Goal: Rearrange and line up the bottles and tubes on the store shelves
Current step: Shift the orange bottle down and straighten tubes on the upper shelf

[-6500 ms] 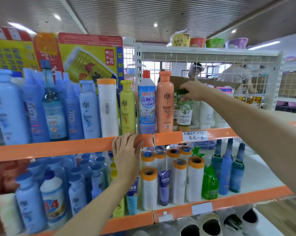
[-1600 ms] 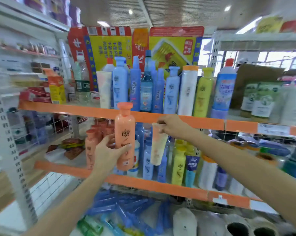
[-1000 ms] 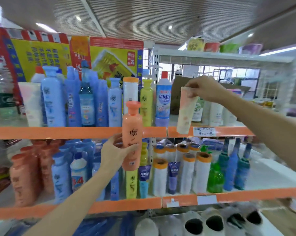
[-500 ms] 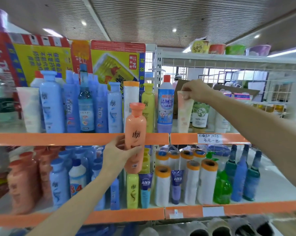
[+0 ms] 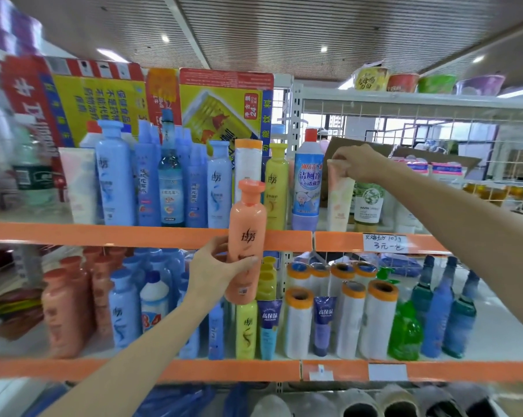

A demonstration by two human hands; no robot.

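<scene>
Orange bottle (image 5: pixel 247 242) sits upright in the left hand (image 5: pixel 215 270), fingers and thumb curled round its lower half, held out in front of the orange edge of the upper shelf (image 5: pixel 134 234). Over on the other side, the right hand (image 5: pixel 358 164) pinches the crimped top of a pale tube (image 5: pixel 340 203), which stands cap-down on that same upper shelf. Just left of that pinch is the red-capped cleaner bottle (image 5: pixel 307 182), very close to the tube; just right of it stands a green-labelled white bottle (image 5: pixel 368 203), close as well, so the tube is squeezed into a narrow slot. Beyond the cleaner, straight above the left grip, are a yellow bottle (image 5: pixel 276 188) and a white orange-capped roll (image 5: pixel 248 167), partly hidden behind the held orange bottle. Below and left of the left hand, more orange bottles (image 5: pixel 63 308) cluster on the lower shelf (image 5: pixel 224 370), blurred. Below the right forearm, white rolls with orange ends (image 5: pixel 350 314) stand in rows, with a green pump bottle (image 5: pixel 404 329) beside them.
</scene>
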